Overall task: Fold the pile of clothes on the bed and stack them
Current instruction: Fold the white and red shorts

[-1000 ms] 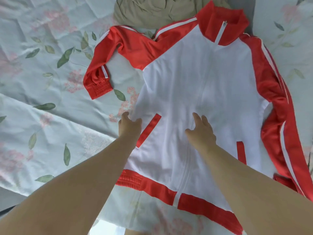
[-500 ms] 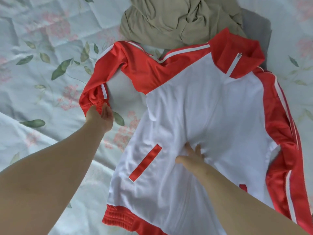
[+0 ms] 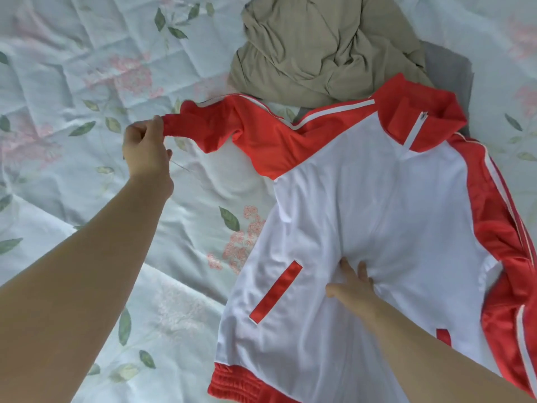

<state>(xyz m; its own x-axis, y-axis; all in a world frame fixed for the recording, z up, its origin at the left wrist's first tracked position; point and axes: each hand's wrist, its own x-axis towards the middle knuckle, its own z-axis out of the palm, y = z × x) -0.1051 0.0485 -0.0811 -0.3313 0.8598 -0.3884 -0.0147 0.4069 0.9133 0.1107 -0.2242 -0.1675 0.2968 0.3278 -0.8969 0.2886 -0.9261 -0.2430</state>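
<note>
Jacket on bed, front up.
Left hand pinches the red sleeve cuff, lifted; right hand presses flat, fingers straight, on the white front; tan garment lies beyond.

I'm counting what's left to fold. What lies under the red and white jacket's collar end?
A crumpled khaki garment and a grey cloth run under the jacket at its collar. How far they reach, or anything else beneath, is covered.
</note>
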